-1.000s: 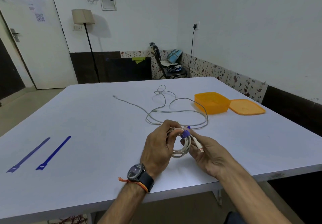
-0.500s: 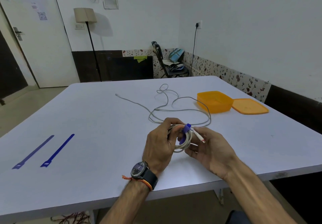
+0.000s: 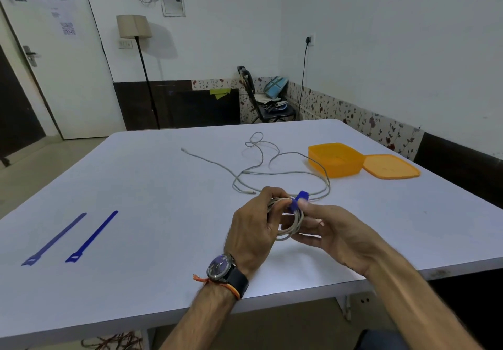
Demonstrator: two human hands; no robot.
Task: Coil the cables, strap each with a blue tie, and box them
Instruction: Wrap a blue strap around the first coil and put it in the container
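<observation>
A coiled white cable (image 3: 292, 226) is held over the table's near edge between both hands. My left hand (image 3: 254, 230) grips the coil from the left. My right hand (image 3: 330, 231) holds it from the right, its thumb and finger pinching a blue tie (image 3: 298, 200) wrapped around the top of the coil. Loose grey cables (image 3: 261, 171) sprawl on the white table (image 3: 163, 200) just beyond the hands. Two more blue ties (image 3: 92, 236) (image 3: 54, 239) lie flat at the left. An open orange box (image 3: 336, 159) sits at the right, its lid (image 3: 390, 166) beside it.
The table's near edge runs just below my wrists. Past the far edge stand a floor lamp (image 3: 134, 27) and a chair (image 3: 269, 105) piled with things against the wall. A door is at the far left.
The white cable end that stuck out over my right palm is no longer visible. The blue tie's free end now stands up at the coil's top. Both hands stay on the coil.
</observation>
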